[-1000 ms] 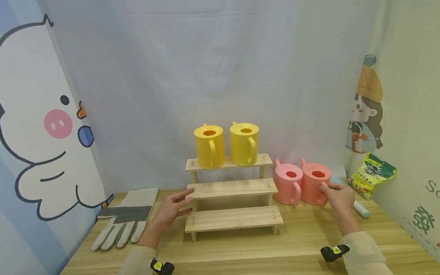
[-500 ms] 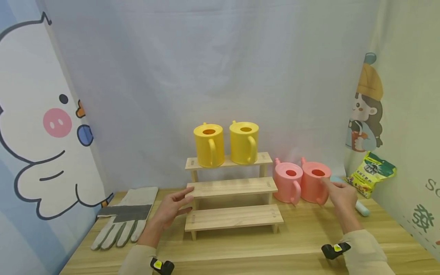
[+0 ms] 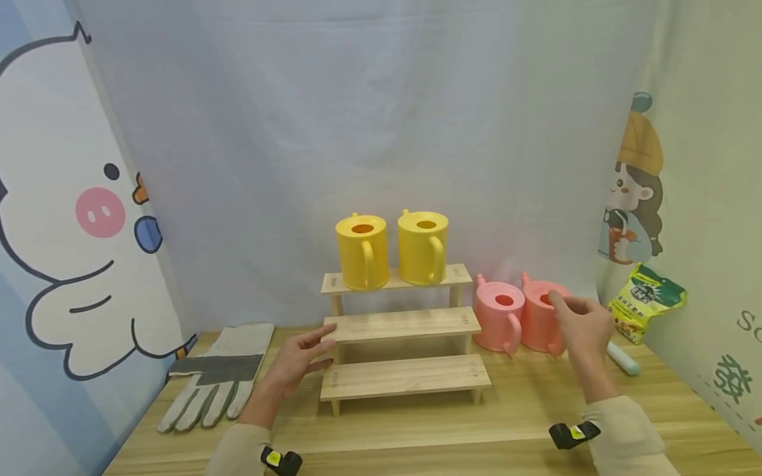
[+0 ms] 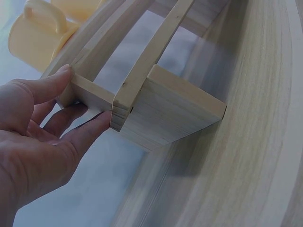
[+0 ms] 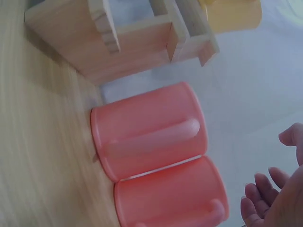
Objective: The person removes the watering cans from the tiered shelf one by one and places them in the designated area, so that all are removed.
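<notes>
A three-step wooden display rack (image 3: 405,380) stands on the table. My left hand (image 3: 296,360) holds its left end; in the left wrist view the thumb (image 4: 59,80) lies on the upper edge and the fingers are against the side piece. Two yellow watering cans (image 3: 363,258) stand on the top step, handles facing me. Right of the rack, two pink watering cans (image 3: 499,324) stand upright side by side on the table. My right hand (image 3: 585,327) hovers by the top of the right-hand pink can (image 3: 538,324), fingers apart and holding nothing, partly hiding the can.
A grey and white work glove (image 3: 223,373) lies flat at the left. At the right, a green and yellow snack bag (image 3: 643,301) leans by the side curtain, with a pale tube-shaped thing (image 3: 624,360) in front. A white curtain (image 3: 381,132) hangs behind the rack.
My right hand has let go of the right pink watering can's handle and risen toward its top. The left hand and the rack have stayed in place.
</notes>
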The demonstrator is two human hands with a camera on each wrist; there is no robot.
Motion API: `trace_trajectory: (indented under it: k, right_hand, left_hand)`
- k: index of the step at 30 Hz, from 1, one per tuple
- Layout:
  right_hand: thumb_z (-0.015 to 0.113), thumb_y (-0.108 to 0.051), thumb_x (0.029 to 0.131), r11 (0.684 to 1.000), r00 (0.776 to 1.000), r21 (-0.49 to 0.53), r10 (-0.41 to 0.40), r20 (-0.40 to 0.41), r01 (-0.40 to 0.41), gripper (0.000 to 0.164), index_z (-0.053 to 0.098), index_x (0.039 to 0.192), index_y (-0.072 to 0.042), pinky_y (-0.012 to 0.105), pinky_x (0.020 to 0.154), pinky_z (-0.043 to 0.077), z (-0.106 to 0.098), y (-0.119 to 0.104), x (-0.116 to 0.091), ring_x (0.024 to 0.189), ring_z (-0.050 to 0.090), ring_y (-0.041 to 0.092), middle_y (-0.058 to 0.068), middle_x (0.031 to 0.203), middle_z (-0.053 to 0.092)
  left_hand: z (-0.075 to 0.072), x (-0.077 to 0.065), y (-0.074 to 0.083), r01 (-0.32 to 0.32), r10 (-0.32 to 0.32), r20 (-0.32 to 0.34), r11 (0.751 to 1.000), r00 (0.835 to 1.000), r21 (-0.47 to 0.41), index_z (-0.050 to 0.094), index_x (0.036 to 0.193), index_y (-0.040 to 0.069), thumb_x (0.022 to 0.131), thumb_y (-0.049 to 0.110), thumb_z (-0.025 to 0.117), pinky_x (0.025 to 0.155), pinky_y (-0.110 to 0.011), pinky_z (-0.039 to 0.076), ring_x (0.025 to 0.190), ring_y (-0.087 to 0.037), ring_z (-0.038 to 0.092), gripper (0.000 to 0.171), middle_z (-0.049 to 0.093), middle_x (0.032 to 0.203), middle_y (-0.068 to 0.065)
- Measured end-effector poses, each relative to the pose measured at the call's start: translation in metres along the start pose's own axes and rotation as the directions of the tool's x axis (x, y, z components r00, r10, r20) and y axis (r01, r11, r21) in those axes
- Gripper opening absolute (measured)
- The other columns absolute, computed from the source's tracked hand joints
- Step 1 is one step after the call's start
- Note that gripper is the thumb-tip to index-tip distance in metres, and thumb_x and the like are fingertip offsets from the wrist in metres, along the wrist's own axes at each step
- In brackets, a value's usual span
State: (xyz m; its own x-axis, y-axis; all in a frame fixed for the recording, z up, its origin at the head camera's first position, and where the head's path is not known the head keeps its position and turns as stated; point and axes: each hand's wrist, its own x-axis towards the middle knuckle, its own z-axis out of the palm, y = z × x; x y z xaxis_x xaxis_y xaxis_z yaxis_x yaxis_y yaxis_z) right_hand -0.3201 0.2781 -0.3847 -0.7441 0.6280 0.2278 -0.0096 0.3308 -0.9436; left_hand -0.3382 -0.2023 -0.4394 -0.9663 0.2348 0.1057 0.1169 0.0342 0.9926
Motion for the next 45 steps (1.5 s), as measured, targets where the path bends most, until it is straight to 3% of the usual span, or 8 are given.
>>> trace_trajectory:
  k: [4, 12, 14, 21, 29, 32, 38, 45]
  right_hand:
    - [0.071, -0.047, 0.090, 0.998, 0.999, 0.027, -0.051, -0.002, 0.051, 0.055, 0.071, 0.116, 0.001, 0.013, 0.067, 0.047, 0.003, -0.009, -0.007, 0.090, 0.058, 0.012, 0.013, 0.108, 0.069]
    - [0.075, -0.027, 0.091, 0.962, 0.971, 0.163, -0.231, 0.059, 0.219, 0.037, 0.072, 0.114, 0.002, 0.008, 0.070, 0.050, 0.013, -0.028, -0.021, 0.083, 0.061, -0.003, -0.014, 0.088, 0.067]
    - [0.074, -0.021, 0.092, 0.950, 0.957, 0.184, -0.272, 0.097, 0.251, 0.035, 0.070, 0.115, 0.004, 0.007, 0.072, 0.050, 0.016, -0.031, -0.025, 0.083, 0.061, -0.004, -0.011, 0.090, 0.068]
    - [0.071, -0.019, 0.095, 0.925, 0.885, 0.177, -0.374, 0.279, 0.335, 0.038, 0.066, 0.123, 0.006, 0.006, 0.081, 0.049, 0.028, -0.035, -0.045, 0.090, 0.061, -0.003, 0.021, 0.112, 0.069]
    - [0.073, -0.012, 0.093, 0.867, 0.832, 0.261, -0.486, 0.266, 0.424, 0.026, 0.070, 0.115, 0.002, 0.011, 0.079, 0.053, 0.045, -0.043, -0.058, 0.089, 0.064, 0.001, 0.017, 0.104, 0.071]
    - [0.072, -0.012, 0.093, 0.860, 0.825, 0.270, -0.500, 0.265, 0.434, 0.027, 0.070, 0.116, 0.002, 0.011, 0.080, 0.054, 0.051, -0.051, -0.061, 0.093, 0.065, 0.005, 0.016, 0.106, 0.072]
    - [0.070, -0.014, 0.094, 0.883, 0.833, 0.284, -0.454, 0.315, 0.374, 0.033, 0.066, 0.121, 0.003, 0.012, 0.083, 0.052, 0.068, -0.075, -0.062, 0.102, 0.066, 0.023, 0.017, 0.111, 0.071]
    - [0.072, -0.012, 0.092, 0.866, 0.822, 0.340, -0.473, 0.318, 0.367, 0.036, 0.064, 0.121, 0.007, 0.015, 0.082, 0.054, 0.098, -0.092, -0.066, 0.100, 0.067, 0.029, 0.019, 0.109, 0.069]
  left_hand:
    - [0.000, -0.001, 0.001, 0.006, -0.006, -0.009, 1.000, 1.000, 0.008, 0.050, 0.147, 0.001, 0.100, 0.015, 0.065, 0.100, -0.045, 0.053, 0.146, -0.037, 0.027, 0.051, 0.028, 0.160, -0.019]
    - [-0.001, -0.002, 0.006, -0.010, 0.010, 0.002, 1.000, 1.000, 0.024, 0.047, 0.148, -0.001, 0.101, 0.015, 0.063, 0.102, -0.046, 0.051, 0.147, -0.038, 0.023, 0.052, 0.025, 0.161, -0.021]
    - [-0.001, -0.002, 0.006, -0.011, 0.011, 0.005, 1.000, 1.000, 0.021, 0.047, 0.148, -0.001, 0.101, 0.015, 0.063, 0.102, -0.046, 0.051, 0.147, -0.038, 0.022, 0.052, 0.025, 0.161, -0.021]
    - [0.000, -0.001, 0.005, -0.013, 0.013, -0.001, 1.000, 1.000, 0.016, 0.048, 0.147, 0.000, 0.100, 0.014, 0.063, 0.100, -0.045, 0.052, 0.147, -0.037, 0.022, 0.051, 0.026, 0.160, -0.020]
    - [0.005, 0.002, 0.006, -0.011, 0.011, 0.013, 1.000, 1.000, 0.009, 0.048, 0.147, -0.001, 0.100, 0.014, 0.063, 0.101, -0.045, 0.052, 0.147, -0.038, 0.024, 0.051, 0.027, 0.160, -0.020]
    - [0.006, 0.002, 0.006, -0.010, 0.009, 0.021, 1.000, 1.000, 0.008, 0.047, 0.147, -0.002, 0.101, 0.012, 0.062, 0.102, -0.046, 0.051, 0.147, -0.038, 0.023, 0.051, 0.026, 0.160, -0.021]
    - [0.004, -0.001, 0.006, -0.013, 0.012, 0.013, 1.000, 1.000, 0.009, 0.047, 0.147, -0.002, 0.101, 0.013, 0.062, 0.102, -0.046, 0.051, 0.147, -0.038, 0.022, 0.051, 0.025, 0.161, -0.021]
    - [0.002, -0.001, 0.002, -0.006, 0.006, -0.020, 1.000, 1.000, 0.013, 0.050, 0.146, 0.001, 0.100, 0.016, 0.064, 0.100, -0.045, 0.052, 0.145, -0.038, 0.028, 0.051, 0.030, 0.159, -0.019]
